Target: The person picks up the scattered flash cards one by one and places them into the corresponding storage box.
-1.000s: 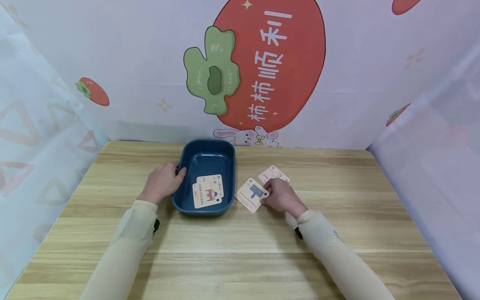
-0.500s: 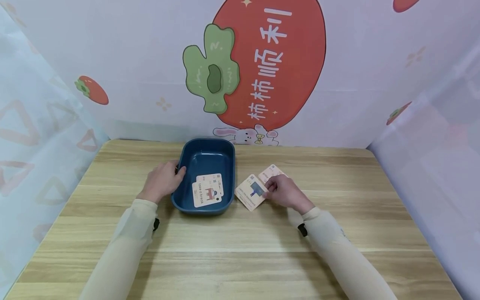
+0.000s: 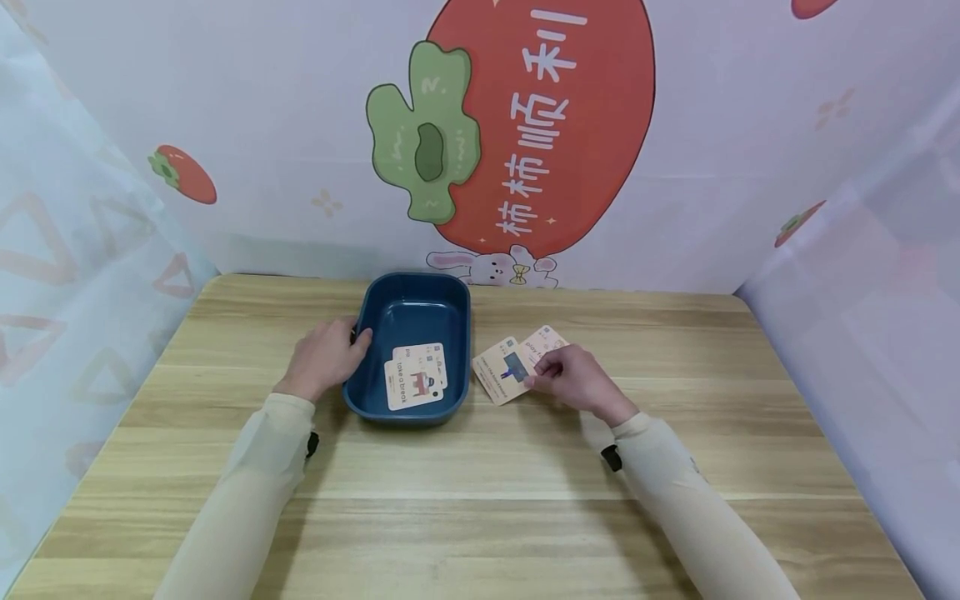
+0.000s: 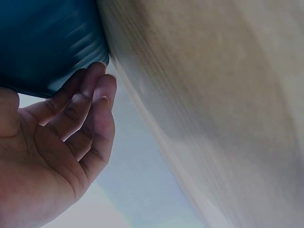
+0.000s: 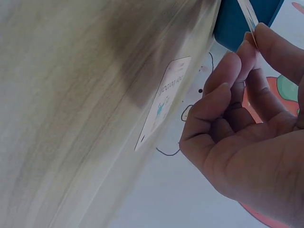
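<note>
My left hand [image 3: 321, 360] grips the left rim of a dark blue plastic bin [image 3: 420, 323], thumb over the rim and fingers along the outer wall. Two picture cards overlap inside; the upper card [image 3: 405, 393] reads "take a break" and partly hides the lower card [image 3: 437, 353]. To the right of the bin, my right hand [image 3: 579, 383] pinches a blackboard picture card [image 3: 497, 372] by its edge between thumb and fingertips. The right wrist view shows this held card [image 5: 248, 18] edge-on, off the table. Beyond it lies a pink "play" card [image 5: 164, 97] flat on the wood.
A wood-grain table [image 3: 420, 517] carries everything. Behind it rises a white backdrop [image 3: 285, 142] printed with a large red persimmon. Pale patterned sheets stand along the left and right sides.
My right hand has raised the blackboard card and turned it slightly, partly covering the pink card from view. My left hand keeps its grip on the bin.
</note>
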A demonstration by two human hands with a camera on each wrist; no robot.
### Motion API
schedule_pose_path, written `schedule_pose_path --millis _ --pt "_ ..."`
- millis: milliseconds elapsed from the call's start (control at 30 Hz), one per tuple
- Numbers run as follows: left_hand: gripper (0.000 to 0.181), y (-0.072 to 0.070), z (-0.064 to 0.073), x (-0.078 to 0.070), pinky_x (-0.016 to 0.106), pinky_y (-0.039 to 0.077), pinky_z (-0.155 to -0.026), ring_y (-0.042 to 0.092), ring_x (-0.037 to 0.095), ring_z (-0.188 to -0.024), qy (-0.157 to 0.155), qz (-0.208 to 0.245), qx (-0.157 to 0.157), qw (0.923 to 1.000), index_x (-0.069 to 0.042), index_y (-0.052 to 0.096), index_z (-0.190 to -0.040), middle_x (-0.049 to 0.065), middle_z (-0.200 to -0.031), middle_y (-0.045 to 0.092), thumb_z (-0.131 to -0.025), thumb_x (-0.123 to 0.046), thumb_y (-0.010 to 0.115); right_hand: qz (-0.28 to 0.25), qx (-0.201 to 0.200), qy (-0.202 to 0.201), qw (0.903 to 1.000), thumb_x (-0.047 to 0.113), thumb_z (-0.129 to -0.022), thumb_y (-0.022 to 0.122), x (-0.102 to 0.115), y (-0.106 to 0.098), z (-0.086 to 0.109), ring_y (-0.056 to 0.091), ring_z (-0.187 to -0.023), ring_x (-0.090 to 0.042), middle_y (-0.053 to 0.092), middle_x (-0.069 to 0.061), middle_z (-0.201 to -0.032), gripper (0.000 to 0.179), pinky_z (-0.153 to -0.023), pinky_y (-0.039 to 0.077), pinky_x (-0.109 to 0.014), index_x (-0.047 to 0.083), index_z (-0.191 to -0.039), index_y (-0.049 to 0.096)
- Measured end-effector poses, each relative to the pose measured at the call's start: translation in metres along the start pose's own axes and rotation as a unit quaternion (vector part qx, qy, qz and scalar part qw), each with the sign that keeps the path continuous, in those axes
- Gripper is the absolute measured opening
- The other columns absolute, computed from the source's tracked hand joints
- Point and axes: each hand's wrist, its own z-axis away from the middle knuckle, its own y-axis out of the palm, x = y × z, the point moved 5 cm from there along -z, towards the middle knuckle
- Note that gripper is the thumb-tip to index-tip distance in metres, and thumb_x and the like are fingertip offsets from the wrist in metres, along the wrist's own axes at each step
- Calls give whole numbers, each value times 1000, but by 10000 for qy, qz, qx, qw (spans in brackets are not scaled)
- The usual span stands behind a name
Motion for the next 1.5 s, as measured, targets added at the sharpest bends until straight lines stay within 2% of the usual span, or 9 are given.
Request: schedule_pose_path --millis 167,267,567,800,1067,1500 --pt "54 0 0 0 43 52 -70 64 32 -83 22 -62 -41 10000 11 48 -142 29 -119 64 -108 -30 46 -201 -164 77 9996 12 -90 78 -3 -3 2 53 -75 -20 64 -7 -85 9 -62 44 -29 4 -87 75" --pt "54 1 0 0 47 53 -75 64 34 -87 42 -88 -46 9999 11 48 -142 31 -124 62 -108 -31 45 -323 -245 148 9991 13 -91 78 -4 -6 4 52 -77 -21 64 -7 -87 8 -63 44 -30 6 -88 76" --pt "53 0 0 0 39 51 -64 64 30 -79 74 -46 -61 9999 12 50 -140 29 -115 65 -108 -30 45 -800 -514 245 9952 14 -91 77 -4 -20 9 53 -76 -21 67 -8 -88 12 -62 45 -29 3 -94 76" --pt "54 0 1 0 45 54 -72 65 33 -86 78 -66 -69 9999 12 49 -141 32 -123 63 -108 -30 45 -1171 -637 238 9908 12 -91 78 -3 -25 10 51 -71 -18 66 -6 -83 11 -57 42 -25 1 -91 76" --pt "54 0 1 -1 49 54 -77 65 35 -90 88 -63 -59 9999 12 49 -142 32 -126 61 -108 -30 45 -1305 -596 280 9893 18 -92 78 3 -28 10 52 -79 -22 68 -7 -89 14 -63 43 -28 4 -95 77" --pt "55 0 2 -1 54 53 -83 64 38 -94 61 -82 -45 9999 12 48 -143 33 -130 59 -108 -30 44 -1650 -670 123 9839 16 -90 80 18 -22 6 54 -77 -21 69 -8 -90 16 -64 44 -27 2 -95 76"
